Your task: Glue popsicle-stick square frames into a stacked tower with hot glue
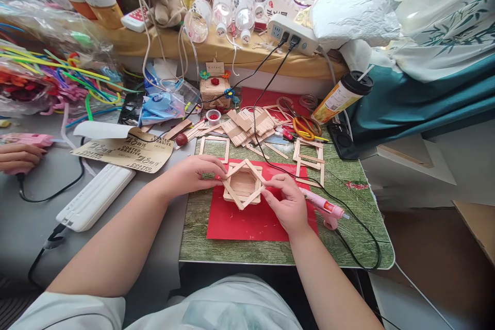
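Observation:
A square frame of craft sticks (pixel 235 197) lies turned like a diamond over a small craft-stick box (pixel 253 199), whose wooden floor shows through the opening. My left hand (pixel 193 176) pinches the frame's left corner between thumb and fingers. At the opposite corner, my right hand (pixel 288 200) is closed on the frame with thumb and fingertips. Whether the frame rests on the box or is just above it, I cannot tell. Under the box is a red sheet (pixel 247 227). Beside my right hand lies a pink glue gun (pixel 327 206).
Loose craft sticks (pixel 247 126), orange-handled scissors (pixel 305 128) and more stick frames (pixel 310 160) lie behind the work. A black cord (pixel 270 161) crosses near my hands. At left, another person's hand (pixel 21 157) holds a glue gun. A drink cup (pixel 342 95) leans at right.

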A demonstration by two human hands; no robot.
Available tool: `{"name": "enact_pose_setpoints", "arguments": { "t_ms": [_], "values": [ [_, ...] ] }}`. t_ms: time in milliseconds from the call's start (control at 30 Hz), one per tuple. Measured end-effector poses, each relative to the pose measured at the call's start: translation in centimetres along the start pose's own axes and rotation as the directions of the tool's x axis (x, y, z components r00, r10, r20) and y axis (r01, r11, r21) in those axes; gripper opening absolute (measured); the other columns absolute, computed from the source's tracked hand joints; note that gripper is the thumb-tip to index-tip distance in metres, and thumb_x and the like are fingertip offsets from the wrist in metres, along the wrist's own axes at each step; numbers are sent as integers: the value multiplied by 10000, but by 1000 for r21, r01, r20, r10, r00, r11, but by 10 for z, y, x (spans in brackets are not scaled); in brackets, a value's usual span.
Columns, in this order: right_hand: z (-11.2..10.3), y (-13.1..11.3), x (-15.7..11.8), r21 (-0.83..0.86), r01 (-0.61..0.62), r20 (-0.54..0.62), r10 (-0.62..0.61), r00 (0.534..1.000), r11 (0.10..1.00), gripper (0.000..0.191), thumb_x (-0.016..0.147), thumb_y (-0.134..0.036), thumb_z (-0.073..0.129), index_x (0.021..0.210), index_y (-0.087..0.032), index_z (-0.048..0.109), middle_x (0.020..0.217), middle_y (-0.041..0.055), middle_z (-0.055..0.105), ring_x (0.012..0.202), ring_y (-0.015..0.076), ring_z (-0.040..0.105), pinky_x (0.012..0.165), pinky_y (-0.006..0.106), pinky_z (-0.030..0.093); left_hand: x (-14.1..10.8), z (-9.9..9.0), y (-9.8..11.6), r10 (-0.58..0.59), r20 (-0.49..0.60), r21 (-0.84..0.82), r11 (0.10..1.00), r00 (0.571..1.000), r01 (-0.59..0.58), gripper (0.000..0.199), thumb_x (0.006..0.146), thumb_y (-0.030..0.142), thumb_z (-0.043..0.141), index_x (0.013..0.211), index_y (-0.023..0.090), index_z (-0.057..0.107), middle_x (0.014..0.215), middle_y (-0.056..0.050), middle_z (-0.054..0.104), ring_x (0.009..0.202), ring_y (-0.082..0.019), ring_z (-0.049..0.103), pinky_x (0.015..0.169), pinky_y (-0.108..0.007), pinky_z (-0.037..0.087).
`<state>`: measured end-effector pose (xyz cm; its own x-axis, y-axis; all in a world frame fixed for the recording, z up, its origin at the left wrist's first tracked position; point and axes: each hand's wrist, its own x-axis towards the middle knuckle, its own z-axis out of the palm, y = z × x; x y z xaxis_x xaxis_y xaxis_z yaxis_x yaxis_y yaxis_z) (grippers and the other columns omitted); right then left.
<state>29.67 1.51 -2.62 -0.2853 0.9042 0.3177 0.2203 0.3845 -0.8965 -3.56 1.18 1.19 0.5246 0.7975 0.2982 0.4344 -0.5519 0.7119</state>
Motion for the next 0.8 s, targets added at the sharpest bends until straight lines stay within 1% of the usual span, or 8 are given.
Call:
{"name": "enact_pose_setpoints", "arguments": {
  "t_ms": [67,200,300,467,633,800],
  "values": [
    [1,0,0,-4,7,-6,-7,1000,1000,174,966,-292,816,1138,-321,811,1114,59,702,1083,255,690,1021,481,569,0,-1,0,-14,8,6,1000,1000,14,159,1011,309,751,1133,242,828,1138,-103,813,1043,-215,791,913,-318,652],
    [2,3,2,44,7,-6,-7,1000,999,233,983,-298,782,1214,-322,801,1265,90,724,1228,287,693,1098,527,575,0,-2,0,-23,7,9,1000,1000,23,180,999,326,771,1152,247,824,1119,-96,818,1010,-213,788,899,-319,646],
    [3,4,2,57,-15,16,14,1000,998,257,1004,-291,747,1252,-326,803,1299,93,745,1268,290,699,1129,536,572,-1,-2,-2,-20,20,-11,1000,1000,21,152,1010,306,755,1132,245,823,1093,-85,820,972,-200,788,870,-304,641],
    [3,6,1,46,-36,30,35,999,998,264,1026,-286,723,1272,-326,811,1273,89,768,1234,274,721,1122,529,580,-2,0,-6,-39,34,-10,999,999,39,157,1011,317,757,1137,245,816,1091,-77,825,965,-196,793,872,-303,637],
    [4,7,2,59,-62,8,61,998,996,218,1036,-329,718,1221,-320,833,1226,86,787,1181,270,743,1072,505,615,-1,1,-5,-29,24,-4,1000,999,29,135,1006,321,757,1101,254,827,1059,-70,832,930,-195,800,834,-295,636],
    [6,7,3,70,-84,8,84,996,994,204,1031,-345,730,1201,-320,840,1205,84,790,1156,268,750,1062,500,621,-1,1,-4,-57,44,12,998,997,57,136,998,298,757,1106,259,829,1083,-66,826,964,-196,799,860,-293,631]
  ]
}}
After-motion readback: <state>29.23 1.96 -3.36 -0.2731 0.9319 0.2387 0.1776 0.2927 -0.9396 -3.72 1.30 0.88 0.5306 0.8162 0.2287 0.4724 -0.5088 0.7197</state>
